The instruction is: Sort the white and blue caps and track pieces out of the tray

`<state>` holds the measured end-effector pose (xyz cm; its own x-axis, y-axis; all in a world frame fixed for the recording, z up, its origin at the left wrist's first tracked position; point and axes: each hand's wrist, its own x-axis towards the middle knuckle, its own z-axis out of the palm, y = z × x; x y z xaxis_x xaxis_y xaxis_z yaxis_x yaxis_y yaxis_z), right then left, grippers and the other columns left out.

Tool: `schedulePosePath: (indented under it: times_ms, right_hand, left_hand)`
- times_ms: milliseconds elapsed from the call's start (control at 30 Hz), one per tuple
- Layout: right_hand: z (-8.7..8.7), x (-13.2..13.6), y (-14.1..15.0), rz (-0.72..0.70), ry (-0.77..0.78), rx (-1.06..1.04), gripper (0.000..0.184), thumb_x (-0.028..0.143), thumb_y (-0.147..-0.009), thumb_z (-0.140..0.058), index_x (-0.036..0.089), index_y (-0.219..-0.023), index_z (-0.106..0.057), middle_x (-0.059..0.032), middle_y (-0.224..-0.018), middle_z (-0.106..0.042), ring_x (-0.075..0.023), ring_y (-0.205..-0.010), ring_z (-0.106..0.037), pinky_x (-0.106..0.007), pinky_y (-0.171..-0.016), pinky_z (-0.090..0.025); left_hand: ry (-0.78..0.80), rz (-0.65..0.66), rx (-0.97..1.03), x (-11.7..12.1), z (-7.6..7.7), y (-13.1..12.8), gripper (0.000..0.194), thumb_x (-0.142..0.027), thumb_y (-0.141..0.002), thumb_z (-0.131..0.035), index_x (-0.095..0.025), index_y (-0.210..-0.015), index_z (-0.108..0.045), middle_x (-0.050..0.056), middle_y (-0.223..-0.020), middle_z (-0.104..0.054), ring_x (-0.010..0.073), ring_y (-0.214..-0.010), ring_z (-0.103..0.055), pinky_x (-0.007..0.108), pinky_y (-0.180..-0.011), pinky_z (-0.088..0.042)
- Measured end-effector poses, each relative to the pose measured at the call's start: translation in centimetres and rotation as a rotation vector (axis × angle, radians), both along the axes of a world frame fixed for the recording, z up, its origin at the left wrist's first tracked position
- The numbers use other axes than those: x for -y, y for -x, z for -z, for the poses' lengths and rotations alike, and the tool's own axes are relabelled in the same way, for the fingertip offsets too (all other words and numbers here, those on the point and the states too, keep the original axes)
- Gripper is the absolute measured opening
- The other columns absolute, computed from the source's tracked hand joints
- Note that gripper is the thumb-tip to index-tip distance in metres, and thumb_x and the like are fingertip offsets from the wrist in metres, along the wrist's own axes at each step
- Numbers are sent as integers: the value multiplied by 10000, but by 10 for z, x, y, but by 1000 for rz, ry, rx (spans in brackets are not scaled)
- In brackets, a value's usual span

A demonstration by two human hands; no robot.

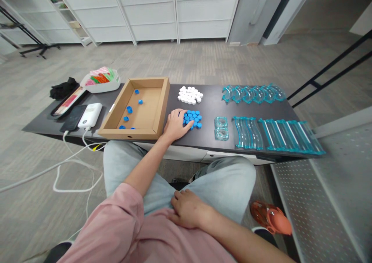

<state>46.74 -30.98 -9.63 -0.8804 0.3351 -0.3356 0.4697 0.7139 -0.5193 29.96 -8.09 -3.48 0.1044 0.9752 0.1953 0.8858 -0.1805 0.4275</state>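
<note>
My left hand [176, 124] lies palm down on the table at the left edge of a cluster of blue hexagonal pieces [193, 116]. Its thumb and fingers are apart and touch the cluster; what is under the palm is hidden. Just behind is a group of white hexagonal pieces [190, 95]. Left of the hand stands a shallow cardboard box [151, 112], with several loose blue pieces [129, 109] scattered inside. My right hand [188, 208] rests on my lap, holding nothing, its fingers loosely bent and apart.
Clear teal plastic track-like pieces [248, 133] lie in rows on the right of the dark table [209, 112]. Two small teal squares [221, 128] sit nearer. At left are a white device [90, 116] with cables, a white basket [104, 85] and a black cloth [64, 88].
</note>
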Motion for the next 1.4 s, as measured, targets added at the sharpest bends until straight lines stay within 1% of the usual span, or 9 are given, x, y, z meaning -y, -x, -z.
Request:
schedulePosePath:
  times_ms: [133, 300, 433, 500, 767, 1000, 1133, 1267, 1400]
  right_hand:
    - [5, 1, -1, 29, -4, -44, 512, 590, -1122, -806, 116, -1262, -938, -228, -1237, -920, -377, -1004, -870, -445, -828, -612]
    - [6, 2, -2, 39, 3, -49, 498, 568, -1090, -844, 112, -1272, -929, -230, -1232, -920, -375, -993, -863, -434, -816, -584]
    - [1, 1, -2, 35, 8, -39, 522, 591, -1127, -794, 109, -1276, -927, -235, -1246, -917, -377, -998, -864, -442, -825, -585]
    - [-1, 1, -2, 27, 12, -24, 569, 625, -1159, -750, 102, -1296, -926, -239, -1260, -915, -380, -1013, -868, -449, -837, -597]
    - [-13, -2, 0, 1, 22, 27, 615, 634, -1199, -703, 78, -1354, -913, -252, -1316, -908, -389, -1069, -885, -475, -900, -643]
    - [-22, -5, 2, -44, 40, 106, 571, 570, -1210, -733, 65, -1424, -891, -241, -1398, -895, -393, -1187, -899, -486, -1012, -686]
    - [-22, -5, 2, -27, 45, 86, 555, 548, -1196, -759, 56, -1409, -898, -245, -1387, -900, -410, -1182, -905, -503, -1016, -700]
    - [-22, -5, 2, -16, 46, 68, 529, 533, -1186, -781, 59, -1387, -904, -249, -1378, -902, -412, -1159, -909, -514, -1006, -709]
    - [-24, -6, 2, -28, 54, 97, 538, 539, -1197, -767, 62, -1413, -894, -240, -1410, -893, -398, -1184, -906, -495, -1025, -696]
  left_hand:
    - [1, -31, 34, -3, 1, 0, 541, -514, -1181, -631, -281, -1653, -757, 206, -1614, -760, 470, -1564, -638, 675, -1355, -524]
    - [18, -67, 49, -2, 1, 1, 583, -596, -1195, -593, -314, -1676, -763, 201, -1657, -744, 481, -1565, -644, 701, -1369, -510]
    - [-2, -8, 29, 3, -1, 2, 786, -789, -1047, -797, -331, -1683, -743, 193, -1698, -713, 514, -1591, -625, 709, -1397, -480]
    - [2, 12, 23, 4, -3, 2, 825, -822, -976, -876, -351, -1642, -750, 181, -1656, -734, 513, -1563, -634, 712, -1373, -499]
    - [-8, 5, -42, 7, -9, -1, 430, -695, -1037, -882, -379, -1328, -855, 161, -1509, -774, 480, -1435, -667, 694, -1231, -571]
    - [-65, -12, -89, 6, -9, -4, 446, -804, -989, -904, -365, -1054, -861, 157, -1340, -788, 449, -1315, -708, 612, -1066, -649]
    - [-99, 2, -110, 7, -7, -6, 439, -783, -992, -913, -360, -925, -817, 144, -1289, -812, 423, -1261, -717, 576, -934, -664]
    - [-99, 4, -130, 10, -7, -7, 367, -670, -1008, -928, -354, -877, -793, 132, -1265, -827, 404, -1239, -713, 533, -799, -622]
    - [-84, -9, -146, 13, -9, -9, 364, -634, -1004, -939, -335, -881, -771, 119, -1283, -833, 387, -1240, -709, 487, -687, -537]
